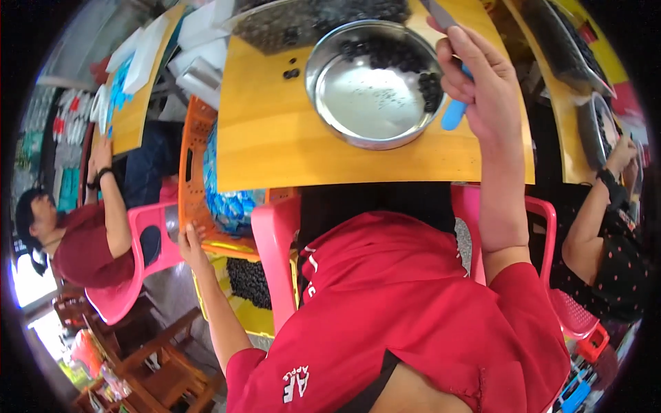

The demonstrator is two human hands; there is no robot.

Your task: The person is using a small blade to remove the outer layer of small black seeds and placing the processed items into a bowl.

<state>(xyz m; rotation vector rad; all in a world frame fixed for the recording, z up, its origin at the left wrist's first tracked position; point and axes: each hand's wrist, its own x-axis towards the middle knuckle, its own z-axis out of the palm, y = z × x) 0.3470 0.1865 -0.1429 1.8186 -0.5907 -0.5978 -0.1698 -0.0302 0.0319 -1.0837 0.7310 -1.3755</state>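
My right hand [478, 79] is closed round a knife with a blue handle [454, 115], its grey blade [438, 12] pointing up and away. It is over the right rim of a round steel bowl [330, 127] on the yellow table. Small black round pieces [389, 55] lie along the bowl's far and right sides, with dark specks on its bottom. Low on the left, my left hand [191, 244] grips the near corner of an orange crate [193, 151], its fingers partly hidden. Blue and white wrapped packets [231, 206] fill the crate.
A few black pieces [291, 73] sit on the table [265, 138] left of the bowl; a clear bag of dark pieces [275, 31] lies behind. Below the crate stands a yellow crate [258, 320] with black pieces. People sit at tables left [93, 241] and right [599, 241].
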